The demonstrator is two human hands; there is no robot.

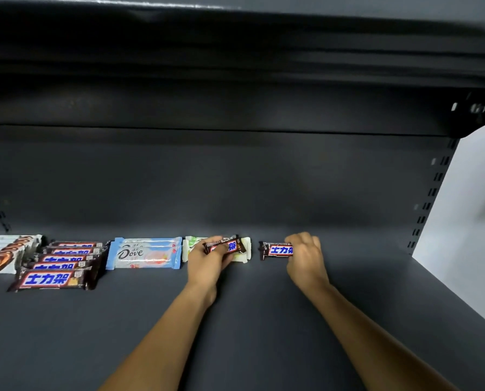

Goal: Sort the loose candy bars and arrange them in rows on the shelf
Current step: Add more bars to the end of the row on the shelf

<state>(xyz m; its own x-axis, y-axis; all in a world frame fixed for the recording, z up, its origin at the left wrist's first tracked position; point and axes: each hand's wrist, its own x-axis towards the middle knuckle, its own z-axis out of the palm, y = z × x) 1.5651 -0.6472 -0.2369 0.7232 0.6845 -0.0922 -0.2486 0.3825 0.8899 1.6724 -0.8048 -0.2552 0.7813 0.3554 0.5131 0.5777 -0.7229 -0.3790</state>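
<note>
Candy bars (58, 266) lay in rows along the back edge of the shelf (235, 340). Left grip (207, 262) pinched a small brown bar (230, 245) over a white bar (245, 253); right grip (306, 258) clasped a matching bar (278, 250) alongside, probably starting their row.

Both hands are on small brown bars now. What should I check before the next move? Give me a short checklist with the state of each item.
1. Left hand grips the small brown bar: ok.
2. Right hand grips the second brown bar: ok.
3. Small brown bar lies with its own kind: not ok, it is over the white-and-green bars.
4. Second brown bar rests flat on the shelf: cannot tell.
5. Bare shelf to the right of the right hand for a new row: ok.
</note>
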